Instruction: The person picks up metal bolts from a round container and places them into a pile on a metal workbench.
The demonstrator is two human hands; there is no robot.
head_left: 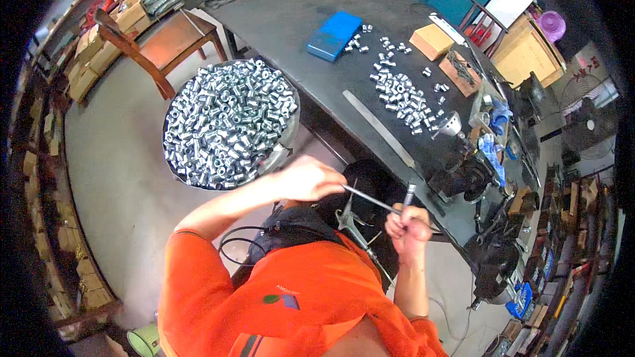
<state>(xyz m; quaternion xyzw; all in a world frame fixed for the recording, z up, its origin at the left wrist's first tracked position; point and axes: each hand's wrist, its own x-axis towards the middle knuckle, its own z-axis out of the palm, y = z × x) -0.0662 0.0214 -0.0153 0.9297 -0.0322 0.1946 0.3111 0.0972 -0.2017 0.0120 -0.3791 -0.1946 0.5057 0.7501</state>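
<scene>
Both hands are closed on one thin metal rod (pixel 372 199), which slants between them in front of the orange shirt (pixel 301 284): the left hand (pixel 309 180) pinches its upper end with curled fingertips, while the right hand (pixel 408 226) is folded round its lower part, a short silvery cylinder (pixel 411 193) poking up from that grip, whether joined to the rod I cannot tell. Just beyond the left hand, metal fittings (pixel 228 122) fill a round container (pixel 290 136) beside the dark table (pixel 278 23).
</scene>
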